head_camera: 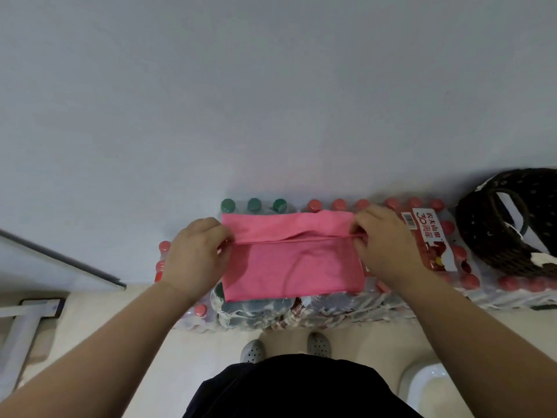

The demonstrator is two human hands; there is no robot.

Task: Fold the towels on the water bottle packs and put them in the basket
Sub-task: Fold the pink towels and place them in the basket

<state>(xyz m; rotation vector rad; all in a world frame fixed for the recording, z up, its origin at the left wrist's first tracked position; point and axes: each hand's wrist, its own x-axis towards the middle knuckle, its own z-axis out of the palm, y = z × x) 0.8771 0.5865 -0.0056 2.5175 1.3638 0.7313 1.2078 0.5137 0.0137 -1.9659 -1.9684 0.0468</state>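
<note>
1. The water bottle packs (337, 309) stand in a row against the wall and serve as the surface.
2. The pink towel (289, 267) lies on the middle of the packs. Its long axis runs left to right along the row, and its short ends point toward each end of the packs.
3. The basket (494, 236) sits on the packs' right end.
4. The left hand (196, 254) and right hand (385, 239) hold the towel's two ends over the packs, and their fingers (360, 229) pinch a taut edge.
5. This looks like a lengthwise fold in progress. The next move likely calls for drawing both pinched corners evenly to the packs' near side and matching the edges.
</note>
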